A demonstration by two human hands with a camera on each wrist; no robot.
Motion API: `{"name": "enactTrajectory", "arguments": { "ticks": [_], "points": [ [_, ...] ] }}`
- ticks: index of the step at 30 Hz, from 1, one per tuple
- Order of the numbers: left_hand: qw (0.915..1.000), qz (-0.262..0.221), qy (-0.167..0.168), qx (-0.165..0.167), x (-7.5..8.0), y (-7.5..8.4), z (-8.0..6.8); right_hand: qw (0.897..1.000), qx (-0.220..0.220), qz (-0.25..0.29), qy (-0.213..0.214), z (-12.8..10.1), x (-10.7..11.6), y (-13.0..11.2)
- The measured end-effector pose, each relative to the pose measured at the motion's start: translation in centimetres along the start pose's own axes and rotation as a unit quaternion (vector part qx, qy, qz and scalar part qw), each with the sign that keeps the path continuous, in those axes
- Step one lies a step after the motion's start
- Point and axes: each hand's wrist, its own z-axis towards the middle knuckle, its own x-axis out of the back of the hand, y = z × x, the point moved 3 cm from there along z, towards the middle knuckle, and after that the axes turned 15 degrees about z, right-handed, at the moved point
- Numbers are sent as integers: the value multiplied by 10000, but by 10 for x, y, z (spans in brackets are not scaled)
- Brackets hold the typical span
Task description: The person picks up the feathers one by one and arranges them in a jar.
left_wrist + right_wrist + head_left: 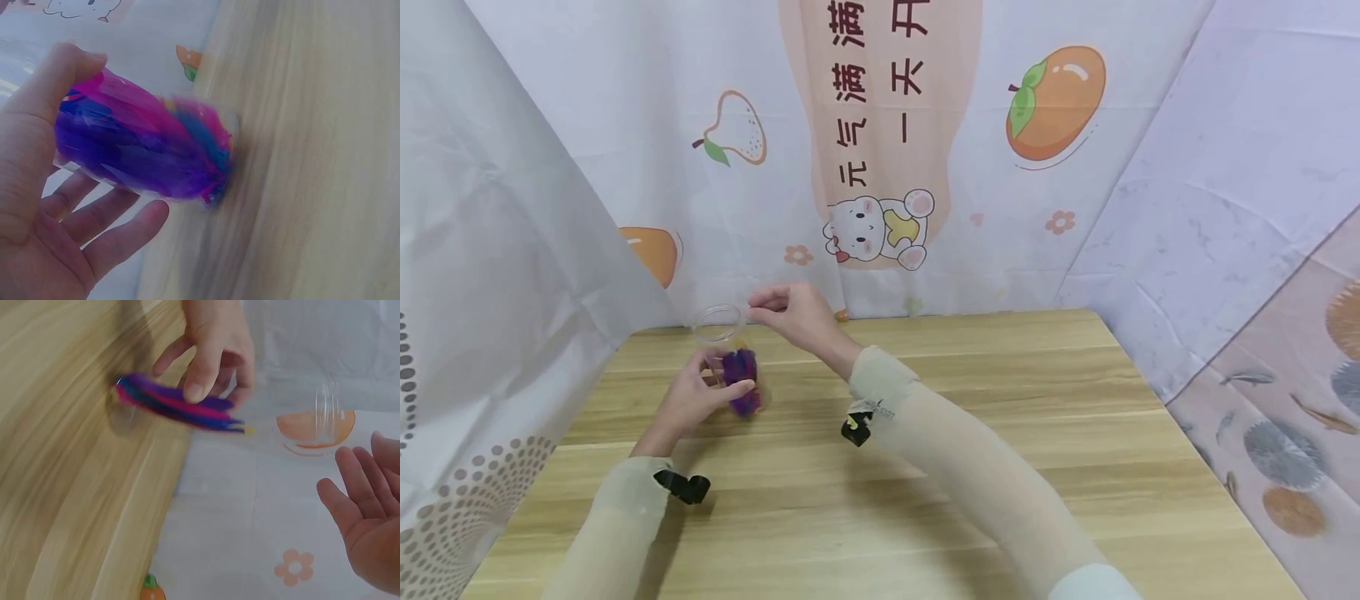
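My left hand grips a tall clear plastic cup, thumb on one side and fingers around the other. Inside is a bundle of long purple, pink and blue strips, with a bit of yellow at its upper end. The cup's base is close over the table, its open rim pointing up and away. My right hand is beside the rim, fingers bent loosely. In the right wrist view its fingers show nothing between them, near the clear rim.
The wood-grain table runs under both arms. A white printed curtain hangs right behind its back edge, and more cloth hangs at the left. Small black cameras are strapped to both wrists.
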Motion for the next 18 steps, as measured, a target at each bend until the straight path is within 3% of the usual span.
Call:
{"name": "enactTrajectory", "arguments": {
  "ticks": [7,12,15,18],
  "points": [
    [9993,357,51,-20,7,1,-2,9944,-370,-417,-893,-18,29,11],
    [9998,7,181,-34,19,10,-7,9885,-395,-754,-1246,-43,67,15],
    [9967,73,769,-261,33,23,-15,9878,-344,-908,-1219,-59,96,16],
    [9813,574,1676,-757,47,42,-24,9866,-335,-1197,-1055,-77,128,12]
  ]
}}
